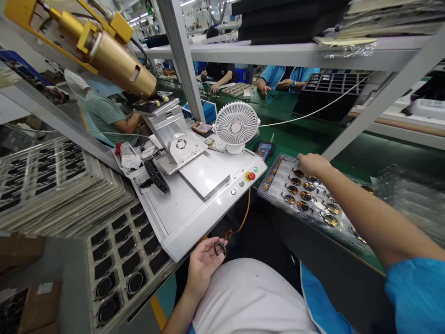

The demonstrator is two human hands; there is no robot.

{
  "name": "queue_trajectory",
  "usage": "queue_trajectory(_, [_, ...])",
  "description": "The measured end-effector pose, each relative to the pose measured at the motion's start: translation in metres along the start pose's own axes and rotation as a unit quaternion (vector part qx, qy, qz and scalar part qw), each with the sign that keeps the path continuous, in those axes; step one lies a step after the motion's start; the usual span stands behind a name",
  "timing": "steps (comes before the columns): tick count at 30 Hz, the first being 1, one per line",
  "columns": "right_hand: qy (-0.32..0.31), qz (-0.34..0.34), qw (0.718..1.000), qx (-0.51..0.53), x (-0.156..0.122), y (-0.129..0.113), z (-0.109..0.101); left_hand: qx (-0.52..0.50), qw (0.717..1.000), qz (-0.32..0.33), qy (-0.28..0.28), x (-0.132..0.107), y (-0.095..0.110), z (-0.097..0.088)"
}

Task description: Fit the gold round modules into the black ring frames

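Note:
My left hand (205, 271) is low in the middle of the view, palm up, pinching a small black ring (219, 249) between thumb and fingers. My right hand (313, 165) is stretched forward, slightly blurred, at the far edge of a clear plastic blister tray (278, 204). The tray holds several round gold-and-black parts in its pockets. Whether my right hand holds anything is hidden. To the left, a black foam-lined tray (91, 273) holds round black parts in its lower slots.
A white bench machine (205, 185) with a red stop button (251, 176) stands between my hands. Behind it are a white desk fan (236, 125) and a gold cylinder (114, 55). Stacked trays (52, 185) lie left. Co-workers (285, 79) sit along a green workbench (299, 134), under a shelf.

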State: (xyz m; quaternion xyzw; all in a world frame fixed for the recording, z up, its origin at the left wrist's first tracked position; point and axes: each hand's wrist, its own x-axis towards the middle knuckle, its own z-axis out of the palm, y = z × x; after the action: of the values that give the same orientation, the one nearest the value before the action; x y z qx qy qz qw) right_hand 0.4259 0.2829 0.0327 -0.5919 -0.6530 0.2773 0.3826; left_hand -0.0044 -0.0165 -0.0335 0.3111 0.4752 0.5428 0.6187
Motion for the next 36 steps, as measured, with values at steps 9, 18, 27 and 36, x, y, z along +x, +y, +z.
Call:
queue_trajectory(9, [-0.170, 0.055, 0.967, 0.183, -0.132, -0.095, 0.099, -0.003, 0.989, -0.004, -0.145, 0.010, 0.026, 0.028])
queue_trajectory(18, [-0.211, -0.104, 0.943, 0.235, -0.200, -0.145, 0.172, -0.010, 0.979, -0.016, -0.205, 0.014, 0.033, 0.025])
queue_trajectory(27, [-0.187, -0.205, 0.943, 0.182, -0.195, -0.148, 0.178, -0.080, 0.988, -0.034, -0.126, 0.006, 0.028, 0.015])
queue_trajectory(36, [-0.141, 0.071, 0.974, 0.163, -0.070, -0.180, 0.173, -0.048, 0.993, -0.009, -0.107, 0.005, 0.036, 0.019])
